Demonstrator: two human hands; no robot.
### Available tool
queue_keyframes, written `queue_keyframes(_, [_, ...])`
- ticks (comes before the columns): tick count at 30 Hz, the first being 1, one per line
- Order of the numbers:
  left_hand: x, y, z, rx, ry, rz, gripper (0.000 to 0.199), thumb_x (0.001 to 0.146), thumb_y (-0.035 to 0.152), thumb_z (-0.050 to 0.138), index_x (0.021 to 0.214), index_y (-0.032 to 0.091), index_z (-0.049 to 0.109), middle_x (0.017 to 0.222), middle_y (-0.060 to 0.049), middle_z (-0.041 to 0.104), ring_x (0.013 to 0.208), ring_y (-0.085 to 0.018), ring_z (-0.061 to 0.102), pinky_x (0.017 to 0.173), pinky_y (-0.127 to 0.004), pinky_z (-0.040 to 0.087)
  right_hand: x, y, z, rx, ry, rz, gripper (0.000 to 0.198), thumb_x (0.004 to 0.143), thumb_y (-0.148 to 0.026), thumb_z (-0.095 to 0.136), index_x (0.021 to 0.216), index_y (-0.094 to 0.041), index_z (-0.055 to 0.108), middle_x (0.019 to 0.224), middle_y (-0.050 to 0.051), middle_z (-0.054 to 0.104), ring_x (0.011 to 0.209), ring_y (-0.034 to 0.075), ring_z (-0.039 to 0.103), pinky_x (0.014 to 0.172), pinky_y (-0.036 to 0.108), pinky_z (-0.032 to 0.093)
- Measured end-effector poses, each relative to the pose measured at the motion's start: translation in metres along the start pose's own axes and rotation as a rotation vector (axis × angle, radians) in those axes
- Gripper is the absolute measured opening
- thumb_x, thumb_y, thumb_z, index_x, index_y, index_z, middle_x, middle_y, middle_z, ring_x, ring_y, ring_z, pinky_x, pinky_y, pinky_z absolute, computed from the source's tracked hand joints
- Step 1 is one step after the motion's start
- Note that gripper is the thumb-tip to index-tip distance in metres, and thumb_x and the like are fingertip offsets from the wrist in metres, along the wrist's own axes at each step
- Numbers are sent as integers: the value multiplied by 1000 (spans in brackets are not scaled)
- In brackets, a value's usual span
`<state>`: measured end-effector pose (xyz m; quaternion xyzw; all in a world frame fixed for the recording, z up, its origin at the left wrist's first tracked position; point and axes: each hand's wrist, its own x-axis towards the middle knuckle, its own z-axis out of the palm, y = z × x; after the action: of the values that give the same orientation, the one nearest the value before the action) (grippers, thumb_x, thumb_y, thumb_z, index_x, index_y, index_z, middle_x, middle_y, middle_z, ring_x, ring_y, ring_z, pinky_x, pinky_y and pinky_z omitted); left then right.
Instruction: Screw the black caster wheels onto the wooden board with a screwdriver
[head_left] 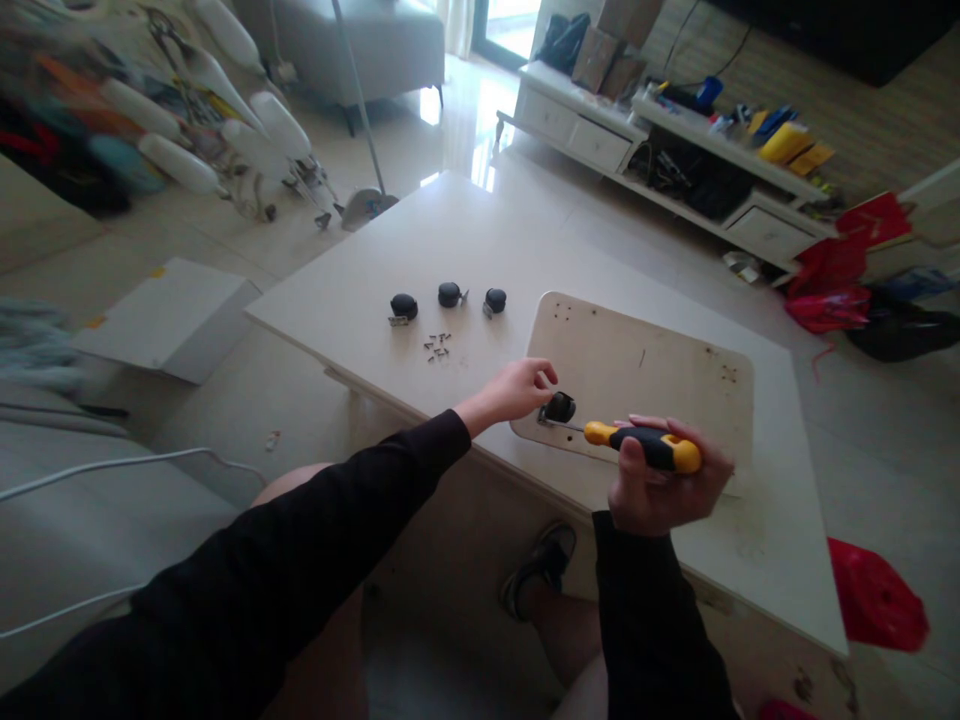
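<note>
My right hand (667, 485) is wrapped round the yellow and black handle of a screwdriver (656, 448), whose shaft points left. Its tip reaches the metal plate of a black caster wheel (559, 406) at the near left corner of a pale rounded board (637, 365). At that same wheel, my left hand (521, 388) has its fingers curled in, with the fingertips against the wheel's left side; the exact contact is partly hidden. Three loose caster wheels, among them a middle one (449, 294), lie farther left, with several small screws (437, 347) in front of them.
A white table (360, 300) carries the board and loose parts. On the floor at left stand a white box (176, 315) and a long-handled dustpan (367, 205). A cluttered TV cabinet (592, 140) runs along the back, and red bags (829, 280) lie at right.
</note>
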<state>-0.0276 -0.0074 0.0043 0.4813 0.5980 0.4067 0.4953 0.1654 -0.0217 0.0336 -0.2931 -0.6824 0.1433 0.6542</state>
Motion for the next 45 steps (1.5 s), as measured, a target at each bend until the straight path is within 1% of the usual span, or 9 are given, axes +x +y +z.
queue_keyframes(4, [0,-1,1,3,4,-1,18,81,8,66,95,16,71,84,-7,76,70,-17,67,68,-30,49,-5,6,-3,-9,-102,-65,47,79,-22,82,123,-25,66,97,2,79,76,19,79,69,35,67])
queue_keyframes(8, [-1,1,1,11,-1,-6,19,80,6,65,95,16,71,83,-6,76,69,-16,66,68,-28,49,-7,7,-4,0,-141,-119,51,78,-19,83,125,-23,66,98,4,80,79,19,80,72,35,67])
queue_keyframes(13, [1,-2,-3,89,45,-35,22,79,3,64,93,18,72,79,-5,74,67,-17,63,72,-32,50,-9,11,-4,-47,-182,-124,50,80,-24,84,126,-25,64,98,3,81,79,20,80,73,37,67])
queue_keyframes(18, [2,-11,-6,209,117,-42,22,74,4,68,87,21,74,77,-5,72,71,-20,63,79,-34,51,-12,16,-4,-106,-203,-119,48,82,-30,83,124,-25,61,99,3,81,79,20,81,73,38,68])
queue_keyframes(24, [-1,-13,-7,279,124,-12,21,74,6,69,86,21,75,83,-6,75,73,-20,64,76,-32,51,-12,18,-2,-72,-200,-105,48,80,-31,85,122,-26,61,98,2,80,78,21,80,73,39,68])
queue_keyframes(29, [-3,-10,-7,326,103,-14,18,77,7,68,86,20,76,87,-9,77,75,-22,66,77,-34,52,-15,20,-2,-89,-236,-87,48,81,-34,84,123,-27,62,99,2,80,83,21,81,75,40,68])
queue_keyframes(36, [-5,-9,-6,354,68,-17,15,77,8,69,82,20,76,87,-10,76,77,-23,66,78,-35,51,-15,20,-5,-152,-363,-173,56,85,-35,80,135,-29,57,103,3,79,87,21,80,78,39,67])
queue_keyframes(41, [-7,-9,-7,409,50,0,16,80,9,68,88,20,78,89,-10,77,77,-23,66,78,-35,51,-10,13,0,-184,-397,-256,61,88,-31,79,141,-27,51,104,4,76,89,19,78,78,33,64])
queue_keyframes(45, [-11,-5,-9,463,16,-19,19,84,11,66,96,19,79,95,-10,78,82,-23,68,78,-34,51,-6,9,5,-240,-379,-256,58,90,-34,78,140,-26,51,102,3,73,86,19,75,77,34,62])
